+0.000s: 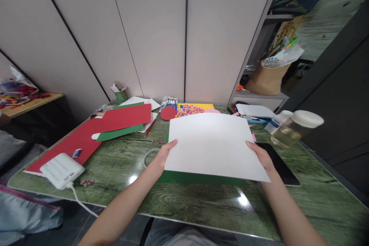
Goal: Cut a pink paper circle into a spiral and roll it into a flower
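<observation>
A large white sheet of paper (213,148) is held up in front of me, bowed slightly along its far edge. My left hand (165,153) grips its left side, thumb on top and the other fingers hidden underneath. At the right side, my right hand (261,155) holds it the same way, thumb on top. Below the white sheet a green sheet (198,178) shows along the near edge, on the table. A black tablet (281,165) lies just beside my right hand. A white cable loop (148,157) rests left of my left hand.
Red paper (127,118) and green paper (121,132) lie at the left, near a white power adapter (62,171). Pink beads (190,110), a red disc (168,113) and markers (170,102) sit at the back. A lidded jar (296,128) stands on the right of the green table (184,203).
</observation>
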`<state>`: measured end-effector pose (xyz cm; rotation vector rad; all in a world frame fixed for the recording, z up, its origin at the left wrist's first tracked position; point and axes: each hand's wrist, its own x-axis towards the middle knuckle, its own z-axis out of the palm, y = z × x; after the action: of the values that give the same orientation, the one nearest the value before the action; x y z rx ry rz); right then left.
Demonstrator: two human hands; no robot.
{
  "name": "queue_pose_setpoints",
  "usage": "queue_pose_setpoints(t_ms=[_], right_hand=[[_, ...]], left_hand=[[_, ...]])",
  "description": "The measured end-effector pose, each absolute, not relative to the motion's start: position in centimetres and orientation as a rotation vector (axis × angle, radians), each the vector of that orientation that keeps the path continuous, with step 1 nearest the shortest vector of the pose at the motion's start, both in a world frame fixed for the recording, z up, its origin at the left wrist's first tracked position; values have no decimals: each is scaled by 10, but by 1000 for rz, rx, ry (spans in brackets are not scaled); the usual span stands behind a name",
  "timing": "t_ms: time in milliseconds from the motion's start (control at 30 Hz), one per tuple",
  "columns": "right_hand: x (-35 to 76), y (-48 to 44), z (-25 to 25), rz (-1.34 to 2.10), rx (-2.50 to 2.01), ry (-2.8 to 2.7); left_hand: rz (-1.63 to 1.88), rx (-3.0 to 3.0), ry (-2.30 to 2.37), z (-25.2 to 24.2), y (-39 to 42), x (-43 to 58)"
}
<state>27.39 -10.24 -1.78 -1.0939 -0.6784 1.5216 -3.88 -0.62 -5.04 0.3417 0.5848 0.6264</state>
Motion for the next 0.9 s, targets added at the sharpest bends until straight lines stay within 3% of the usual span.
queue_pose_setpoints(t_ms=[900], right_hand=[[272,-98,-26,1547,-1067,-682]], left_hand=[[646,342,488,-62,-8,-31]])
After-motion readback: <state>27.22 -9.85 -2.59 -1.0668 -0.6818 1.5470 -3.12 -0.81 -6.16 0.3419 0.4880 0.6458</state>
